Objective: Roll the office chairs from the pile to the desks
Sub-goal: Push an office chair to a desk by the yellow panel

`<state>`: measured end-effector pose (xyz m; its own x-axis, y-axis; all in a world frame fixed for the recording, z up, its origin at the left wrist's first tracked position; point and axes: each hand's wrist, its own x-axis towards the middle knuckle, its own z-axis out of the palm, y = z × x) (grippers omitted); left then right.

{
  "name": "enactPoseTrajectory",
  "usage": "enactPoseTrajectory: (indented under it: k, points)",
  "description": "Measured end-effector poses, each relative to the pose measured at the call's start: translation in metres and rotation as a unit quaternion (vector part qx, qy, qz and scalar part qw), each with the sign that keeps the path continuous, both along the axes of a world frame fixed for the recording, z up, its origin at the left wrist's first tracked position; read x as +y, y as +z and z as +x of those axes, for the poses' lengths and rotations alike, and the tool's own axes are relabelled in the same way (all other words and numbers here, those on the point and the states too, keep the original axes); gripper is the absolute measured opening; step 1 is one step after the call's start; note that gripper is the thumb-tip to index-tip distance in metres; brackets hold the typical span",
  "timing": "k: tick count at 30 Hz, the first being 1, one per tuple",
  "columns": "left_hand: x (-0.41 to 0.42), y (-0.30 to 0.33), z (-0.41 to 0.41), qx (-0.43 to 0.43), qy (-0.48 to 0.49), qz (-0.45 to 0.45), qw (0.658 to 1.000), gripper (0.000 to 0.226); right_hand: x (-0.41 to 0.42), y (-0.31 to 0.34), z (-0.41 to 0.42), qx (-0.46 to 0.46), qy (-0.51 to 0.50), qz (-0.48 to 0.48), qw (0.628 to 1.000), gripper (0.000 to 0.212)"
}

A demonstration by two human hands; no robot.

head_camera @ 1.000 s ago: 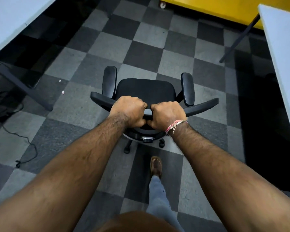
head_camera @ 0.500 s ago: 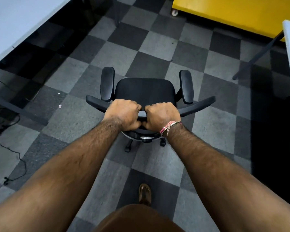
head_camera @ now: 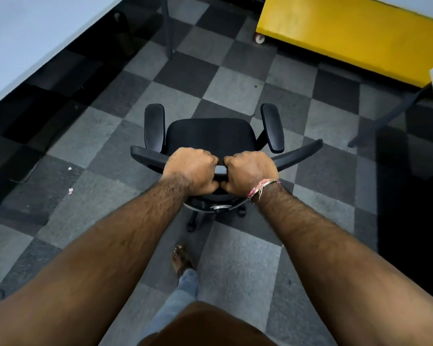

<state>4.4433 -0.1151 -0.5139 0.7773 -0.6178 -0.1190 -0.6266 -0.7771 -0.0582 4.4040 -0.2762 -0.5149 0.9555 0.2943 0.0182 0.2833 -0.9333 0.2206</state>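
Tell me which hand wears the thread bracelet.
The right hand: a pink thread bracelet circles its wrist. The left hand has a bare wrist. Both grip the chair backrest.

Black chair [head_camera: 210, 136]; carpet [head_camera: 233, 88] — grey checks

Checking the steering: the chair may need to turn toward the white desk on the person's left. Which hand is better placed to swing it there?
Probably the right hand: pushing forward from its side would swing the chair toward the left desk. The left hand grips beside it.
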Motion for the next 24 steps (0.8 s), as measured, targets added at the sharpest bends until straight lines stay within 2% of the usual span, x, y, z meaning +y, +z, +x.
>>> enactPoseTrajectory:
  k: [8, 16, 24]
  points:
    - [-0.020, 0.007, 0.158, 0.017, -0.023, 0.005, 1.000, 0.026, -0.015, 0.018, 0.158, 0.101, -0.069, 0.018, 0.992, 0.028]
    - [-0.043, 0.002, 0.299, 0.007, -0.004, -0.005, 1.000, 0.030, -0.044, 0.010, 0.306, 0.084, -0.025, 0.002, 0.996, 0.032]
    - [-0.084, 0.004, 0.451, 0.017, 0.076, 0.004, 0.997, 0.028, -0.085, 0.006, 0.474, 0.070, 0.028, 0.003, 0.997, 0.033]
